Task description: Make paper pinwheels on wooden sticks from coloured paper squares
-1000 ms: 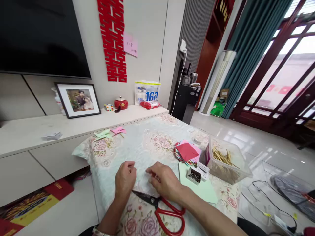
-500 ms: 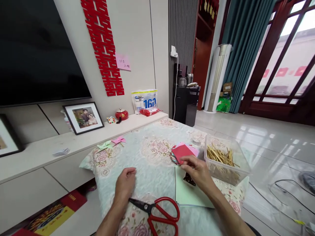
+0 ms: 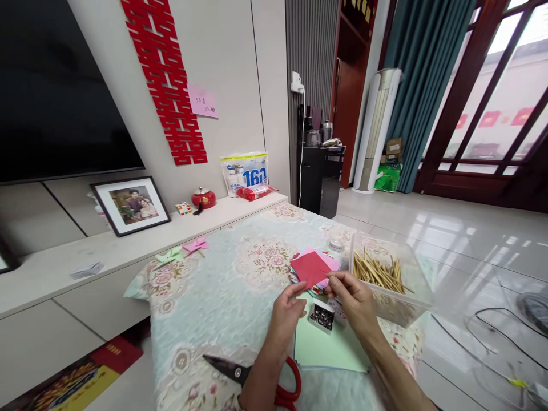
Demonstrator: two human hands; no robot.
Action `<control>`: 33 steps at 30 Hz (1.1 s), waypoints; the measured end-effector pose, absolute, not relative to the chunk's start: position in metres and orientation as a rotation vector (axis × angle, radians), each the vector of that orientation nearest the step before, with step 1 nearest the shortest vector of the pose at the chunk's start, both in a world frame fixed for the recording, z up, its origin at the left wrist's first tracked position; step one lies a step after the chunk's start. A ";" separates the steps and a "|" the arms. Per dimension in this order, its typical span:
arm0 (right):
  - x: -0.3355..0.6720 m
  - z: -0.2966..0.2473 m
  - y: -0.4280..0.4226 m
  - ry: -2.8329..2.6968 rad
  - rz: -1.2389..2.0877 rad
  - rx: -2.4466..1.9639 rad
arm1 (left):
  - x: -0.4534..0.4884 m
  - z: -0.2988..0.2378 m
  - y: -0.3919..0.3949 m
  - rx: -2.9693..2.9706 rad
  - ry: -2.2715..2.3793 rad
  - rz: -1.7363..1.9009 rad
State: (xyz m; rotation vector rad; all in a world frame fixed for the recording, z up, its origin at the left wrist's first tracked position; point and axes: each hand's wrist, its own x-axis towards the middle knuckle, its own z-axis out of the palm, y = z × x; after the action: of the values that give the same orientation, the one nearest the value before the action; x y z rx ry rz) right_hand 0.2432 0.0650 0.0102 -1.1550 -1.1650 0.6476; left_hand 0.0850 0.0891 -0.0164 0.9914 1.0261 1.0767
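A red paper square (image 3: 310, 268) lies over a pile of coloured paper squares (image 3: 334, 262). The thumb and forefinger of my right hand (image 3: 349, 294) are pinched at its right corner. My left hand (image 3: 286, 311) is by the lower corner, fingertips at its edge, thumb and fingers apart. Between my hands a small box of shiny metal fasteners (image 3: 322, 315) rests on light green paper sheets (image 3: 331, 348). Red-handled scissors (image 3: 240, 371) lie under my left forearm, which hides part of them.
A clear plastic bin of thin wooden sticks (image 3: 381, 274) stands at the right, with a roll of clear tape (image 3: 336, 244) behind the pile. A green paper pinwheel (image 3: 170, 256) and a pink pinwheel (image 3: 197, 245) lie at the table's far left. A floral cloth (image 3: 214, 297) covers the table.
My left hand has moved right and forward to the red paper. My right hand has shifted to the paper's right corner, uncovering the box of fasteners. The view has turned slightly.
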 end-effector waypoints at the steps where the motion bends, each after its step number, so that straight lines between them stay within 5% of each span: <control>1: 0.243 0.010 0.065 -1.160 0.656 -1.152 | 0.084 -0.019 0.091 0.994 1.007 1.076; 27: 0.237 0.002 0.060 -1.335 0.621 -1.391 | 0.049 -0.008 0.077 0.552 0.263 1.383; 33: 0.234 0.012 0.055 -1.042 1.052 -0.988 | 0.046 -0.002 0.070 0.675 0.216 1.312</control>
State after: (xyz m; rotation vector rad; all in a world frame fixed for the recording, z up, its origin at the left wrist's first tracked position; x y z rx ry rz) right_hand 0.2340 0.0554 0.0122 -0.9875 -1.0423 1.0520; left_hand 0.0460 0.0696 -0.0016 0.6750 0.2164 1.3122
